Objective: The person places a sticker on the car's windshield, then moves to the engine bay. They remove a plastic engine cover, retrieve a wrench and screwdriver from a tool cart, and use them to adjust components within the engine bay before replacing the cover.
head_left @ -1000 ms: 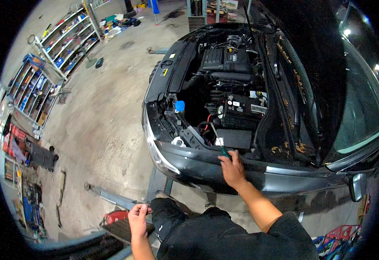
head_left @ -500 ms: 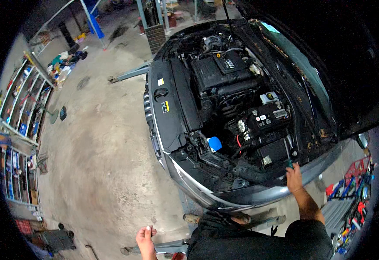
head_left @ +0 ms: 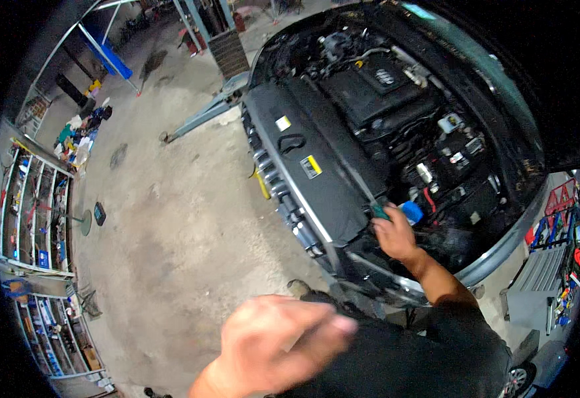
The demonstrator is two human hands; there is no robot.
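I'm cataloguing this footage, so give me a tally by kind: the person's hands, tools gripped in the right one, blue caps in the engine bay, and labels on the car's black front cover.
Hands: 2 (left hand, right hand)
Green-handled tool: 1
Blue cap: 1
Labels: 2 (white label, yellow-and-white label)
Total: 6

The person's right-hand grip [head_left: 394, 232] held a green-handled tool [head_left: 379, 211] beside a blue cap [head_left: 412, 212] in the open engine bay [head_left: 396, 157], its shaft over the black front panel [head_left: 327, 192], while the blurred left-hand grip [head_left: 273, 345] hung partly before the black shirt [head_left: 422, 345].
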